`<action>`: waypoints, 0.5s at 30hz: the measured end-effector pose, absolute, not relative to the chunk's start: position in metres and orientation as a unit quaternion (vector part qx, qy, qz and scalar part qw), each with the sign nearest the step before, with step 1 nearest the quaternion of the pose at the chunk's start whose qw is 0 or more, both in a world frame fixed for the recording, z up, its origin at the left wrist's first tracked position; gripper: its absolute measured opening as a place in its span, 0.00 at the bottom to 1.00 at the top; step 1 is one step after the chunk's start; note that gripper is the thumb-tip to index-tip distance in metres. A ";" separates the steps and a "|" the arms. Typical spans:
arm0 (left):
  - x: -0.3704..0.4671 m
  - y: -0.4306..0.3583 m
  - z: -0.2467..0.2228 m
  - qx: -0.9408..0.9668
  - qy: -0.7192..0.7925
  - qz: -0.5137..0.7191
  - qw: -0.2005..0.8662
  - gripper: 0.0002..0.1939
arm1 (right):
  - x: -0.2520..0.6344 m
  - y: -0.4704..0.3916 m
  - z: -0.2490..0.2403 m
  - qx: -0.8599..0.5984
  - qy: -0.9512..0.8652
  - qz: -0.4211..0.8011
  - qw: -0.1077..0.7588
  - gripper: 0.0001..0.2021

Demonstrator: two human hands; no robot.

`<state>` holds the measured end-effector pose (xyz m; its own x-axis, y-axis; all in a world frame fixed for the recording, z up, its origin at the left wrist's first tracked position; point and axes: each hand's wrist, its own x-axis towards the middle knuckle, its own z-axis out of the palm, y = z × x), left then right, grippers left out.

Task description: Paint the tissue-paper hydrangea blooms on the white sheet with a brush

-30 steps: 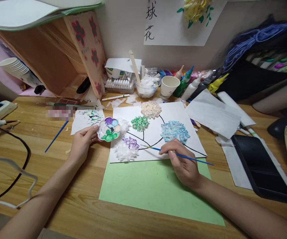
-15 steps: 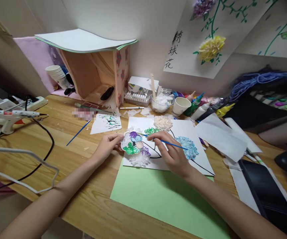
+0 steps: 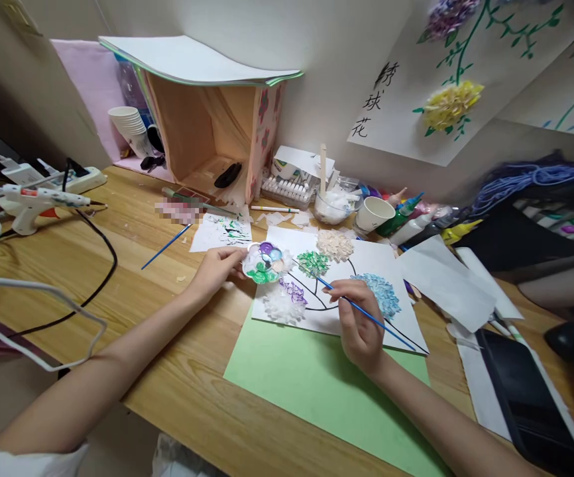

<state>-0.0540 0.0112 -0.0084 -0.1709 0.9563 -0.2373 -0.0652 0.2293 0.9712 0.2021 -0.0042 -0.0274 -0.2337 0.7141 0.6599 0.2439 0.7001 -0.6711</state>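
My left hand (image 3: 221,268) pinches the rim of a flower-shaped paint palette (image 3: 263,273) with purple, green and bluish paint, held above the left edge of a white board (image 3: 329,322). In my right hand (image 3: 361,318) is a blue paintbrush (image 3: 376,320), its tip pointing up and left over the board. Ruffled blossoms sit on the board: a green one (image 3: 313,264), a cream one (image 3: 335,246), a blue one (image 3: 380,296), and a white one (image 3: 281,305) partly painted purple. Black stem lines link them. Under the board lies a green sheet (image 3: 287,377).
A glue gun (image 3: 33,202) with cables lies at left, near another blue brush (image 3: 166,246). Behind stand an open box (image 3: 202,126), a paper cup (image 3: 374,215), a bowl of white scraps (image 3: 335,204) and paint bottles (image 3: 409,222). At right lies a black tablet-like slab (image 3: 525,391).
My right hand has drawn the brush away from the palette, down and to the right. The palette stays in my left hand. The whole view has shifted a little.
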 end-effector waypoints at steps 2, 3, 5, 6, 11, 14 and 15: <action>-0.059 0.015 -0.010 0.365 0.597 0.514 0.496 0.14 | 0.204 -0.006 -0.035 -0.303 -0.755 0.214 0.541 0.10; -0.062 0.017 -0.010 0.357 0.601 0.525 0.485 0.13 | 0.205 -0.007 -0.037 -0.293 -0.758 0.213 0.543 0.09; -0.066 0.021 -0.012 0.347 0.608 0.541 0.466 0.13 | 0.206 -0.007 -0.040 -0.273 -0.768 0.212 0.540 0.09; -0.067 0.023 -0.013 0.343 0.611 0.545 0.460 0.12 | 0.206 -0.007 -0.040 -0.266 -0.773 0.212 0.535 0.09; -0.069 0.026 -0.019 0.345 0.613 0.544 0.456 0.12 | 0.205 -0.006 -0.038 -0.271 -0.795 0.220 0.496 0.09; -0.068 0.026 -0.022 0.358 0.614 0.535 0.456 0.12 | 0.205 -0.006 -0.037 -0.277 -0.791 0.221 0.499 0.09; -0.068 0.026 -0.022 0.362 0.615 0.533 0.454 0.12 | 0.205 -0.006 -0.037 -0.276 -0.791 0.220 0.500 0.09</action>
<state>-0.0678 0.0256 -0.0224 -0.3254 0.9296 -0.1731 -0.0383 0.1699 0.9847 0.2050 -0.0055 -0.0366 -0.3480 0.6571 0.6687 0.2174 0.7504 -0.6242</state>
